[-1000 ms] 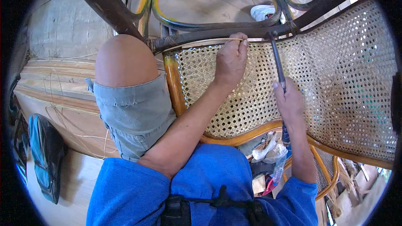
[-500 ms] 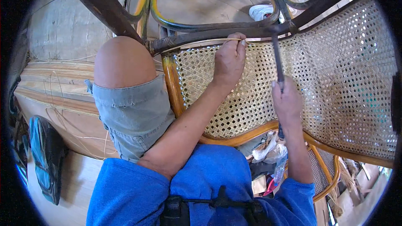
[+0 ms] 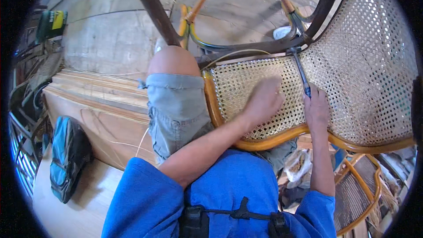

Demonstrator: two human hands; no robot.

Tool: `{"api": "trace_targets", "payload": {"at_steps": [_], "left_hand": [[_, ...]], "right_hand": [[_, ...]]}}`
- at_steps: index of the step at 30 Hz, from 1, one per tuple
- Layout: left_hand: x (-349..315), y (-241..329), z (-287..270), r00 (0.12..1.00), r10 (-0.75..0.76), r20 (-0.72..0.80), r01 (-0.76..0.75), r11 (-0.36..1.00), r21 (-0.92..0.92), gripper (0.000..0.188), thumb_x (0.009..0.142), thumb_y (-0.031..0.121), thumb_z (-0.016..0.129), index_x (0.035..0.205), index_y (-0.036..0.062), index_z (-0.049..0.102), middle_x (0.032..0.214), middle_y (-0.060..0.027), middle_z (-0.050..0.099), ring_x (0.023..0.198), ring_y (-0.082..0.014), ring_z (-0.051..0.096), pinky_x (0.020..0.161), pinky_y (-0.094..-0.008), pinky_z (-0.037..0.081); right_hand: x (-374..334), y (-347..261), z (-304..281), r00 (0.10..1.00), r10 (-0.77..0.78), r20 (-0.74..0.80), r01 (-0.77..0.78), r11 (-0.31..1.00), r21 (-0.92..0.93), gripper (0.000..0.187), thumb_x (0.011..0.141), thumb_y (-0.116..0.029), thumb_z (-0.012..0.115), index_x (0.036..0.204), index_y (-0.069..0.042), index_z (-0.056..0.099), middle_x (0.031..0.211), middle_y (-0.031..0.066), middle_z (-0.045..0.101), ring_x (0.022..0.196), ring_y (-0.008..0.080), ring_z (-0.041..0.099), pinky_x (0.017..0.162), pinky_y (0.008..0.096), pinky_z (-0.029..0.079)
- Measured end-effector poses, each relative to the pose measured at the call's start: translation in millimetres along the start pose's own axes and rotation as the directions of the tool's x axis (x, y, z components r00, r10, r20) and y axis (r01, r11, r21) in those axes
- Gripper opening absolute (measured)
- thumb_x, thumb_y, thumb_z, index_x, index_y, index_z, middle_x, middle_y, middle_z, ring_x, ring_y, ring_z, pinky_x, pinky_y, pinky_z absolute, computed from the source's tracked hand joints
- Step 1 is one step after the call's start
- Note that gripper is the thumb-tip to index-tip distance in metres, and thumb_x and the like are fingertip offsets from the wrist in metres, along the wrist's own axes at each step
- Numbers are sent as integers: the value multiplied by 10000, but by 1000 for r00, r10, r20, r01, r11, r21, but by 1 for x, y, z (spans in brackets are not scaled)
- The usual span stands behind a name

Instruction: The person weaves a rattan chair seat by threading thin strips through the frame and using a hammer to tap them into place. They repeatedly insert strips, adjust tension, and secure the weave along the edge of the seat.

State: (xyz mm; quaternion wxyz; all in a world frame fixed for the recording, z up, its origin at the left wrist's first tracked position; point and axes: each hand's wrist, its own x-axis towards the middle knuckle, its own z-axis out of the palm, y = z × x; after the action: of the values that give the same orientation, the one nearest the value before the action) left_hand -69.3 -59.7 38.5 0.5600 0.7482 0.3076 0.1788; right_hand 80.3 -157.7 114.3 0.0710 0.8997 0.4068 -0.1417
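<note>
My right hand [image 3: 316,109] grips the handle of a hammer [image 3: 301,71], whose dark head rests by the chair's far rail near the corner. My left hand [image 3: 265,101] is over the woven cane panel [image 3: 240,77], fingers curled in and blurred; whatever they hold, if anything, cannot be made out. A thin cane strip [image 3: 238,51] arches loose above the panel's far edge, along the dark rail [image 3: 211,58]. The panel belongs to a rattan chair with an orange-brown bent front rail [image 3: 260,144].
My left knee [image 3: 174,66] presses close to the chair's left side. Stacked boards [image 3: 101,99] and a dark teal backpack [image 3: 66,158] lie at left. A second rattan piece [image 3: 357,194] and a plastic bag [image 3: 298,165] are below right. A white shoe [image 3: 282,32] is beyond the chair.
My left hand has left the far rail and come back over the cane panel. The strip it pressed down now bows upward. The hammer head has shifted slightly toward the corner; the view has turned.
</note>
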Motion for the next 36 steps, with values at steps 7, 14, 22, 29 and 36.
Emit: {"api": "trace_targets", "payload": {"at_steps": [7, 14, 22, 29, 36], "left_hand": [[-70, 51, -30, 839, 185, 512, -412, 830, 375, 624, 782, 434, 607, 1236, 34, 454, 1303, -160, 415, 1235, -380, 363, 1004, -497, 324], [-83, 57, -27, 813, 100, 574, -446, 739, 504, 807, 697, 453, 677, 1323, 50, 369, 1360, -142, 378, 1286, -364, 315, 1045, -492, 274], [-86, 53, -21, 815, 140, 562, -474, 718, 509, 778, 715, 468, 656, 1310, 39, 399, 1368, -150, 383, 1290, -365, 312, 1054, -476, 268], [-87, 50, -21, 804, 167, 571, -501, 708, 498, 764, 735, 474, 642, 1307, 30, 397, 1373, -158, 368, 1290, -364, 313, 1040, -492, 285], [-89, 46, -30, 803, 139, 580, -455, 772, 445, 763, 726, 461, 652, 1310, 48, 388, 1378, -164, 356, 1295, -388, 294, 1050, -526, 254]], "right_hand": [[0, 17, 9, 1000, 1, -5, -1, 991, 134, 471, 811, -215, 609, 1239, -66, 479, 1089, 209, 542, 973, 379, 562, 837, 461, 462], [4, 20, 13, 998, -6, -61, 22, 962, 271, 277, 786, -198, 587, 1002, -26, 605, 974, 217, 579, 934, 387, 580, 820, 475, 463], [3, 21, 26, 983, 73, -171, -13, 945, 328, 237, 803, -181, 541, 954, -20, 627, 953, 210, 586, 896, 389, 594, 802, 485, 479], [1, 23, 34, 980, 74, -185, -5, 938, 345, 246, 807, -191, 523, 963, -17, 604, 974, 218, 577, 944, 386, 571, 804, 487, 469], [-24, 28, 24, 981, 44, -190, 61, 857, 512, 272, 807, -176, 525, 1022, -10, 547, 951, 232, 552, 935, 393, 544, 787, 453, 433]]}}
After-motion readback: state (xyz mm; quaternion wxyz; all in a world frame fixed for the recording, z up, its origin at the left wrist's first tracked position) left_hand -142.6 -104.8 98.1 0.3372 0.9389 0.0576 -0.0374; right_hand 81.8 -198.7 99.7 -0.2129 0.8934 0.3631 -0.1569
